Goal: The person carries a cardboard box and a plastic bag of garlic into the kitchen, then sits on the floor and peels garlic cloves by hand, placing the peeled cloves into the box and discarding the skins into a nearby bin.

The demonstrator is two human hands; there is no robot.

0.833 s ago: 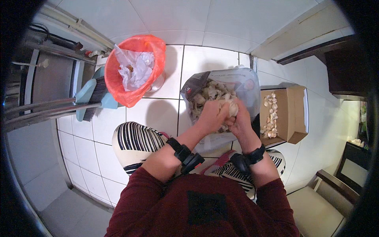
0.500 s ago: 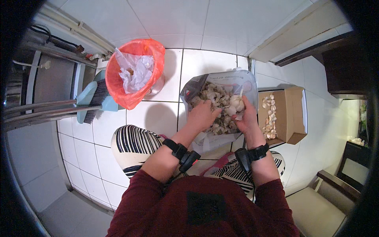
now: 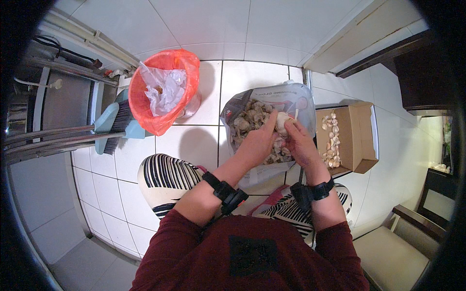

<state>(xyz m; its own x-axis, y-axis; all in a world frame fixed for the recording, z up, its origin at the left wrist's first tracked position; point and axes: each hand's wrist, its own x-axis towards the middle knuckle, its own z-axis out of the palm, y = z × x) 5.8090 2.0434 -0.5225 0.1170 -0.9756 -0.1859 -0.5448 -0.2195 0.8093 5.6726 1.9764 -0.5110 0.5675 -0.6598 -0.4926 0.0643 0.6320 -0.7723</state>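
A whitish garlic bulb (image 3: 281, 123) with a short stem is between my two hands, above a pile of garlic skins (image 3: 252, 119). My right hand (image 3: 302, 144) is closed around the bulb's right side. My left hand (image 3: 257, 143) presses against its left side, one finger stretched up along it; its other fingers are partly hidden. The skins lie in an open grey-and-white printed plastic bag (image 3: 307, 111) on the floor. To the right, loose garlic cloves (image 3: 332, 138) sit along the left side of an open cardboard box (image 3: 353, 138).
A bin lined with a red bag (image 3: 189, 89) stands at the far left, crumpled white plastic (image 3: 167, 89) inside. Beside it are a broom (image 3: 124, 116) and a light-blue dustpan (image 3: 108, 119). My knees in striped trousers (image 3: 167, 177) flank the near floor. A chair (image 3: 393, 252) stands at the lower right.
My left hand has moved right and up from the skins to the garlic bulb. My right hand has shifted slightly left, its fingers now over the bulb.
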